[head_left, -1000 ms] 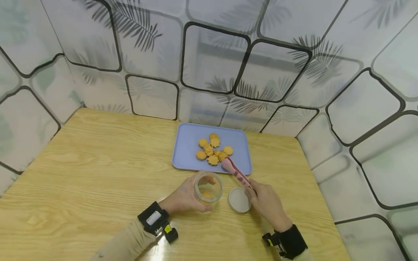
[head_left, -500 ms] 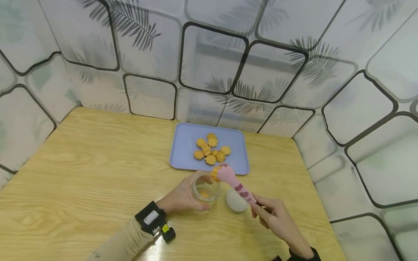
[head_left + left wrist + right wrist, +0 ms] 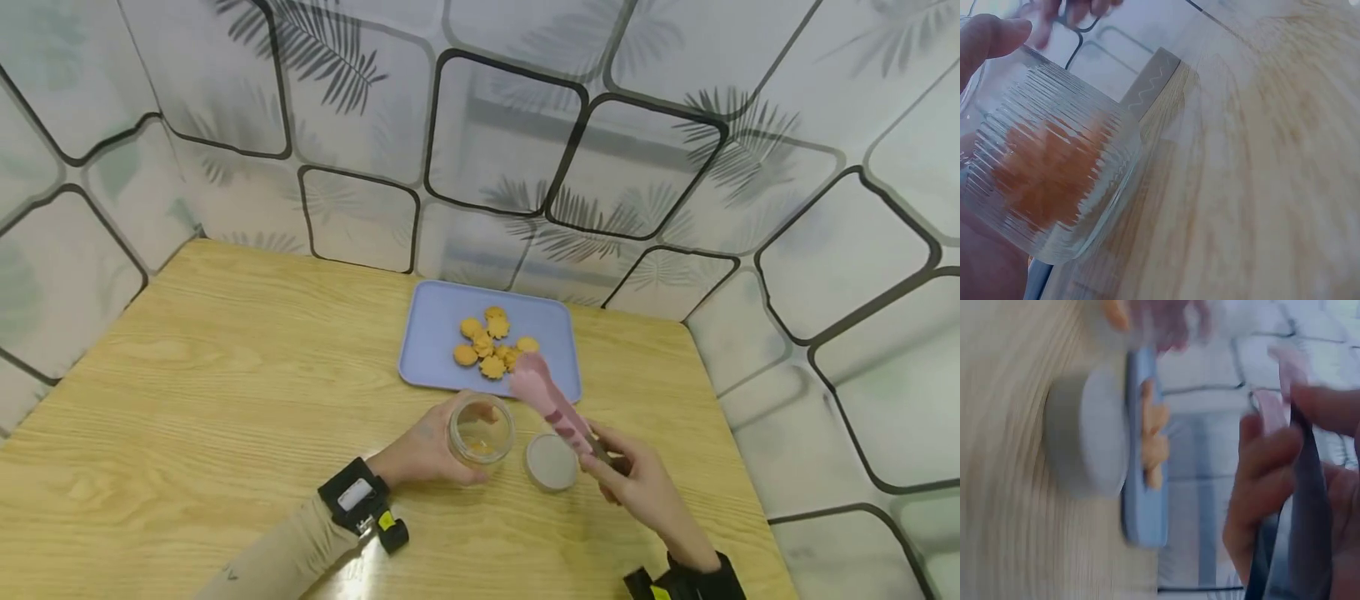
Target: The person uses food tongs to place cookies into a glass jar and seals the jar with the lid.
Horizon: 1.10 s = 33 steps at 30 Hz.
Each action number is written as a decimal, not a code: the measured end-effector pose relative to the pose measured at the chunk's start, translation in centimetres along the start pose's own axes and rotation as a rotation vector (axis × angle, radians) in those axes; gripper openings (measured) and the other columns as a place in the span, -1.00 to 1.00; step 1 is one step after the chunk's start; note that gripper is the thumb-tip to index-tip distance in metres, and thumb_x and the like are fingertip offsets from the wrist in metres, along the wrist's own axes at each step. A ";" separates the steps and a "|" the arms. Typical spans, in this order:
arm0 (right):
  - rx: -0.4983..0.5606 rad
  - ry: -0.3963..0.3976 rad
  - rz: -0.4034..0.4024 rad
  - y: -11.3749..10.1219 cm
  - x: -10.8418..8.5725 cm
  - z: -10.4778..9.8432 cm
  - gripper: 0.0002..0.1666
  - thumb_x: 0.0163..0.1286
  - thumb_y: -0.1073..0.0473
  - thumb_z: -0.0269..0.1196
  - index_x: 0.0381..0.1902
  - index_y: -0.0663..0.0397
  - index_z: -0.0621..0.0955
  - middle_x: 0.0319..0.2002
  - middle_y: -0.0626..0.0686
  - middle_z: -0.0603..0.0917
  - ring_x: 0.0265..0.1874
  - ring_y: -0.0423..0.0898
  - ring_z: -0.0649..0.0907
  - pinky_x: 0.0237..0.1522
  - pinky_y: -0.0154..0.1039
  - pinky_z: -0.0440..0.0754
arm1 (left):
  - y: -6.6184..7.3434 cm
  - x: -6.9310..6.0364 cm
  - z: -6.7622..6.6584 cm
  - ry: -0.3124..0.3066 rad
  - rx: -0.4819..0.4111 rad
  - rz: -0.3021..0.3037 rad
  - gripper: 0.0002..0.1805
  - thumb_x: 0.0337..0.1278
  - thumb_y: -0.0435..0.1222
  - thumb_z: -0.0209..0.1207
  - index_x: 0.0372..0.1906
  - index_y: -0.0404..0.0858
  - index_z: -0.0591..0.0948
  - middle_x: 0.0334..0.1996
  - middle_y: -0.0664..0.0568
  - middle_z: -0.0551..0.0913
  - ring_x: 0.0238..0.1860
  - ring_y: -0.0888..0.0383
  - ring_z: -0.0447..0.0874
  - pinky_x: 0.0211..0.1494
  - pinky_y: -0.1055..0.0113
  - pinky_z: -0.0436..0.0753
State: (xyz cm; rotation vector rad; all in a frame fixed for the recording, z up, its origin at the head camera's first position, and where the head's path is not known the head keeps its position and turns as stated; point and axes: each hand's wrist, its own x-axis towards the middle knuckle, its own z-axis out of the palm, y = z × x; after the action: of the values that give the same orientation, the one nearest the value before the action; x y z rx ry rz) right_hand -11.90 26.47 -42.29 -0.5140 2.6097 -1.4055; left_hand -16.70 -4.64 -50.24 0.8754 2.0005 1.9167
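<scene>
My left hand [image 3: 427,446] holds a ribbed glass jar [image 3: 1122,134] on the wooden table, fingers and thumb curled round its side. The jar has no lid on, and orange flower-shaped crackers [image 3: 1047,175] lie inside it. My right hand [image 3: 637,483] grips pink tongs [image 3: 551,404] by the dark handles. Their paw-shaped tips are over the front edge of a blue tray [image 3: 431,333], and I see no cracker between them. Several orange crackers [image 3: 492,367] lie loose in the middle of this tray.
A round pale lid [image 3: 552,462] lies on the table between the jar and my right hand. Patterned curtains [image 3: 360,217] hang along the table's back and sides.
Half a second ago the tongs held a cracker beside the jar's rim. That cracker is gone from the tips, and the tongs have swung back toward the tray. My left hand keeps its hold.
</scene>
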 end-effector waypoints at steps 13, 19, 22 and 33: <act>-0.672 0.107 0.038 5.5 6.3 1.1 -0.37 0.41 0.09 0.33 0.35 0.28 0.53 -0.48 -0.07 0.61 -0.63 -0.24 0.40 -0.64 -0.35 0.32 | -0.2 0.1 0.4 -0.025 0.003 -0.020 -0.08 -0.30 -0.29 0.62 0.31 0.03 0.43 0.19 -0.02 0.59 0.27 0.08 0.51 0.39 0.04 0.50; -0.684 0.177 -0.084 5.0 6.3 1.1 -0.58 0.43 0.21 0.32 0.18 0.30 0.65 -0.61 -0.08 0.47 -0.69 -0.26 0.31 -0.67 -0.38 0.21 | 0.0 0.1 -0.1 -0.011 0.005 -0.016 -0.08 -0.32 -0.31 0.62 0.29 0.04 0.44 0.18 0.03 0.60 0.27 0.08 0.52 0.39 0.08 0.49; -0.619 0.221 -0.114 5.1 5.7 1.0 -0.63 0.41 0.26 0.32 0.12 0.30 0.68 -0.65 -0.07 0.45 -0.72 -0.29 0.24 -0.67 -0.40 0.15 | 0.1 0.0 -0.2 -0.011 0.003 -0.014 -0.09 -0.31 -0.31 0.62 0.30 0.04 0.44 0.18 0.05 0.59 0.28 0.07 0.51 0.39 0.08 0.49; 0.043 0.082 -0.066 2.0 0.7 -0.1 -0.55 0.55 0.35 0.12 0.31 0.50 0.48 -0.51 0.07 0.61 -0.82 -0.28 0.26 -0.82 -0.35 0.27 | -0.1 0.1 -0.1 -0.005 0.018 -0.024 -0.09 -0.30 -0.31 0.61 0.30 0.01 0.44 0.18 0.07 0.60 0.30 0.09 0.51 0.38 0.08 0.52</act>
State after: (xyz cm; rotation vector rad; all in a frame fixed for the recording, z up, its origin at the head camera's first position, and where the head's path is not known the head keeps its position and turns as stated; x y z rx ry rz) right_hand -13.03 27.29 -43.84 -0.5535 2.6419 -1.5309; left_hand -16.84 -4.69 -50.31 0.8552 2.0187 1.8849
